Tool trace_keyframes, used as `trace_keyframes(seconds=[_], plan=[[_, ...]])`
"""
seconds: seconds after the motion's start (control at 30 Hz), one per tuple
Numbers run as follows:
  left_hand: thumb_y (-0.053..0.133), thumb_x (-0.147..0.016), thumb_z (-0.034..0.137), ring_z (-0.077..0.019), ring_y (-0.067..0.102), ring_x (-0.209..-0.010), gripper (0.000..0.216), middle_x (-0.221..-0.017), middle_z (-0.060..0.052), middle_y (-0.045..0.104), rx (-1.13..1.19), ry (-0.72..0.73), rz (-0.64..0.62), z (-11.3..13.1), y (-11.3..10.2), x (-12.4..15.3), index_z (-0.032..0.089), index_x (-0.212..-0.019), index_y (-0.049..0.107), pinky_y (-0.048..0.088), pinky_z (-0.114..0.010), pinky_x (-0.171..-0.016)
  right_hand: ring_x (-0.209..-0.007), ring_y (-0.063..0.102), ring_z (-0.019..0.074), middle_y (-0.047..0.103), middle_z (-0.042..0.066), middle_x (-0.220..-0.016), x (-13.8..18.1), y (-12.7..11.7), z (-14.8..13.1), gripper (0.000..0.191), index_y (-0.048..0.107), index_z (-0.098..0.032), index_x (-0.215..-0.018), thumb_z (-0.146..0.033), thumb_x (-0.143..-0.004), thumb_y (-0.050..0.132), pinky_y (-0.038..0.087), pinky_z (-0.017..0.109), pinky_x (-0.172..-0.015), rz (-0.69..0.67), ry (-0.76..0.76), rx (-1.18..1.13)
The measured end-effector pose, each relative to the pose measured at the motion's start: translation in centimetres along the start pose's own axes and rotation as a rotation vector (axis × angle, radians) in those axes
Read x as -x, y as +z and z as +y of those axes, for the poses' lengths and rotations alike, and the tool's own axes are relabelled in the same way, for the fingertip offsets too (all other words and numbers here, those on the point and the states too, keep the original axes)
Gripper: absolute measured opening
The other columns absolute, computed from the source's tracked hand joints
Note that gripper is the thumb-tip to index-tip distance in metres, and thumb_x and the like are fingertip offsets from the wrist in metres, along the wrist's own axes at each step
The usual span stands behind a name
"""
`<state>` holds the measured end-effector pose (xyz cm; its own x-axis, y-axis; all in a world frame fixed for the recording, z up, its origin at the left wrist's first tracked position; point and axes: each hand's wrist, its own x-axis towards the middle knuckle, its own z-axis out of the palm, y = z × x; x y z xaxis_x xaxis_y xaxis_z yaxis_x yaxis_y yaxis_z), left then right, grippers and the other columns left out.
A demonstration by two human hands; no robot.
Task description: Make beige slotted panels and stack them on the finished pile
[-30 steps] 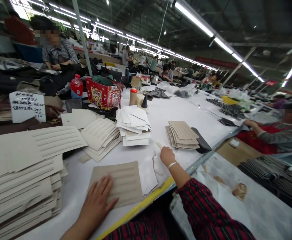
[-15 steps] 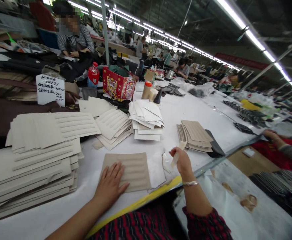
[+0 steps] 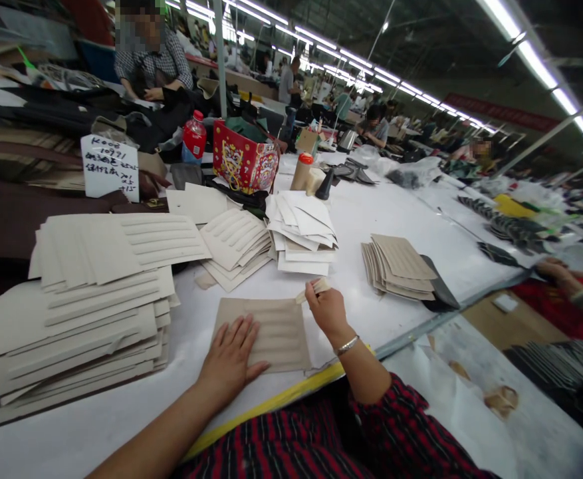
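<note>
My left hand (image 3: 229,359) lies flat, fingers apart, on a beige ribbed panel (image 3: 284,332) on the white table. Closed round a pale, flat, stick-like tool (image 3: 300,297) is my right hand (image 3: 328,314). The tool's lower tip is at the panel's upper right corner; whether it touches cannot be made out. To the right stands a stack of similar beige panels (image 3: 403,258), partly over a dark piece (image 3: 441,286). Beyond the panel are a pile of white sheets (image 3: 304,229) and a pile of cream ribbed panels (image 3: 236,239).
Tall stacks of cream panels (image 3: 86,313) fill the left side. Farther back stand a handwritten card (image 3: 110,166), a red-capped bottle (image 3: 194,138), a red patterned box (image 3: 244,159) and an orange-topped container (image 3: 301,174). Another person's hand (image 3: 553,266) is at the right.
My right hand has moved left with the pale tool, from beside the panel to its upper right corner. My left hand stays flat on the panel. The view has shifted slightly.
</note>
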<state>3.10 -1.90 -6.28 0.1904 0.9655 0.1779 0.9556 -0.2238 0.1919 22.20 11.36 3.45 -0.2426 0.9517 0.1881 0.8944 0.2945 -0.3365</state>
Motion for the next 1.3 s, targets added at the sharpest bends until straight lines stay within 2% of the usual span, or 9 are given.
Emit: trace_keyframes(seconds=[0.17, 0.3, 0.53, 0.67, 0.8, 0.9, 1.07, 1.2, 1.3], plan=[[0.036, -0.078, 0.063, -0.0266, 0.022, -0.129, 0.071, -0.141, -0.01, 0.029, -0.008, -0.024, -0.019, 0.2, -0.2, -0.1, 0.018, -0.133, 0.032, 0.012, -0.045, -0.105, -0.054, 0.058, 0.014, 0.06, 0.003, -0.05, -1.2, -0.1, -0.2, 0.043, 0.065, -0.014, -0.073, -0.044, -0.085, 0.036, 0.038, 0.021, -0.056, -0.129, 0.075, -0.005], [0.039, -0.077, 0.061, -0.0264, 0.022, -0.129, 0.071, -0.141, -0.01, 0.027, -0.015, -0.035, -0.05, 0.3, -0.6, -0.2, 0.017, -0.133, 0.031, 0.011, -0.045, -0.105, -0.052, 0.057, 0.0132, 0.056, 0.002, -0.046, -1.4, -0.4, -0.7, 0.04, 0.063, -0.014, -0.072, -0.039, -0.085, 0.036, 0.038, 0.021, -0.057, -0.208, 0.036, -0.002], [0.043, -0.076, 0.059, -0.0275, 0.022, -0.129, 0.071, -0.14, -0.01, 0.029, 0.044, -0.04, -0.05, 0.4, -0.6, -0.3, 0.016, -0.132, 0.033, 0.009, -0.047, -0.105, -0.054, 0.055, 0.012, 0.057, 0.0, -0.054, 7.0, -2.6, -0.6, 0.031, 0.058, -0.017, -0.073, -0.034, -0.085, 0.034, 0.037, 0.02, -0.055, -0.25, -0.012, -0.05], [0.037, -0.083, 0.046, -0.0204, 0.026, -0.128, 0.063, -0.14, -0.011, 0.029, 0.162, -0.005, -0.047, -2.1, -1.5, -0.3, 0.011, -0.134, 0.025, 0.022, -0.037, -0.104, -0.043, 0.052, 0.0109, 0.05, -0.003, -0.041, 9.2, -3.6, -0.6, 0.033, 0.055, -0.018, -0.062, -0.037, -0.082, 0.038, 0.04, 0.02, -0.05, -0.374, 0.154, -0.311], [0.034, -0.086, 0.038, -0.0203, 0.027, -0.128, 0.053, -0.14, -0.011, 0.031, 0.093, -0.045, -0.025, -4.9, -2.2, 0.4, 0.011, -0.132, 0.031, 0.022, -0.036, -0.104, -0.047, 0.058, 0.0118, 0.057, -0.003, -0.051, 5.5, -2.1, -3.2, 0.03, 0.059, -0.016, -0.086, -0.041, -0.079, 0.043, 0.045, 0.021, -0.05, -0.287, 0.262, -0.649], [0.034, -0.087, 0.037, -0.0215, 0.028, -0.127, 0.048, -0.139, -0.007, 0.033, -0.015, -0.071, -0.042, -5.3, -1.9, 1.0, 0.016, -0.13, 0.035, 0.016, -0.042, -0.106, -0.052, 0.06, 0.0116, 0.06, -0.001, -0.059, 2.0, 0.5, -6.9, 0.028, 0.059, -0.016, -0.089, -0.037, -0.078, 0.045, 0.046, 0.02, -0.054, -0.279, 0.163, -0.639], [0.028, -0.089, 0.034, -0.0204, 0.026, -0.128, 0.046, -0.14, -0.005, 0.031, -0.039, -0.101, -0.028, -4.3, -1.8, 1.2, 0.018, -0.132, 0.033, 0.012, -0.043, -0.106, -0.055, 0.058, 0.0117, 0.06, 0.002, -0.052, -0.8, 3.6, -11.0, 0.026, 0.059, -0.015, -0.071, -0.026, -0.082, 0.038, 0.042, 0.019, -0.059, -0.238, -0.062, -0.196], [0.027, -0.089, 0.033, -0.0203, 0.026, -0.128, 0.046, -0.139, -0.005, 0.032, -0.02, -0.116, -0.008, -4.0, -2.0, 1.2, 0.018, -0.131, 0.035, 0.011, -0.042, -0.106, -0.054, 0.057, 0.0124, 0.06, 0.004, -0.054, 2.3, 2.9, -11.3, 0.028, 0.059, -0.014, -0.07, -0.026, -0.083, 0.036, 0.039, 0.021, -0.057, -0.265, -0.164, -0.086], [0.028, -0.089, 0.033, -0.0205, 0.025, -0.128, 0.045, -0.14, -0.004, 0.031, -0.016, -0.117, -0.029, -4.1, -2.1, 1.3, 0.018, -0.131, 0.036, 0.012, -0.042, -0.106, -0.058, 0.058, 0.0125, 0.062, 0.003, -0.059, 6.8, 1.5, -10.7, 0.026, 0.058, -0.016, -0.071, -0.028, -0.082, 0.038, 0.041, 0.02, -0.059, -0.347, -0.191, -0.216]])
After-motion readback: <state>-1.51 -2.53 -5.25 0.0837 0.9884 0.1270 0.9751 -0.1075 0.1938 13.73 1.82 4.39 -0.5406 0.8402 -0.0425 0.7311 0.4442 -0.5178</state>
